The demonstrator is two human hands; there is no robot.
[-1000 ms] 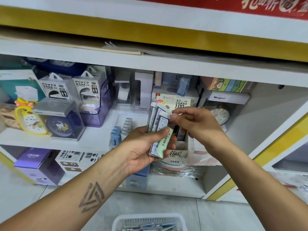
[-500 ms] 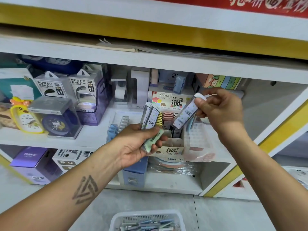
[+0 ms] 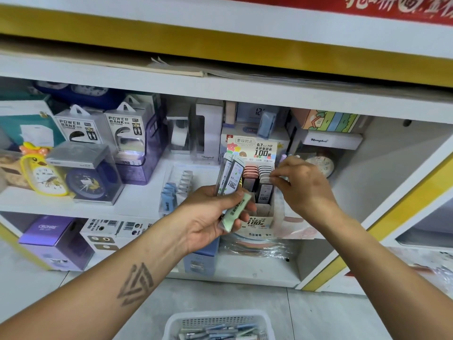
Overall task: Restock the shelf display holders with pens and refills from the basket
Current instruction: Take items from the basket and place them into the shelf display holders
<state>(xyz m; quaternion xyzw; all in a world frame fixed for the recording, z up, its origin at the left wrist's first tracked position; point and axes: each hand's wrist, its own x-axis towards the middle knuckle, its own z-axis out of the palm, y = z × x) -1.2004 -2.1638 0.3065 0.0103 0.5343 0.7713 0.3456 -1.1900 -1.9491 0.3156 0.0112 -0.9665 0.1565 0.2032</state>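
Since half a second ago the right hand (image 3: 302, 186) has lowered its refill case (image 3: 266, 179) into the display holder (image 3: 257, 220), fingers pinching its top. Left hand (image 3: 208, 217) grips spare cases (image 3: 231, 179) near-left of it; a crooked push could jam it against neighbours

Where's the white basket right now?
In the head view, the white basket sits bottom centre on the floor, below the shelf, between both forearms.

Two boxes (image 3: 81, 128) in front of me read "POWER BANK". The refill display holder (image 3: 255, 153) says "0.7 HB" and "100". A white box (image 3: 328, 141) reads "Henghui"; the purple box (image 3: 54, 231), "CRUHRE".
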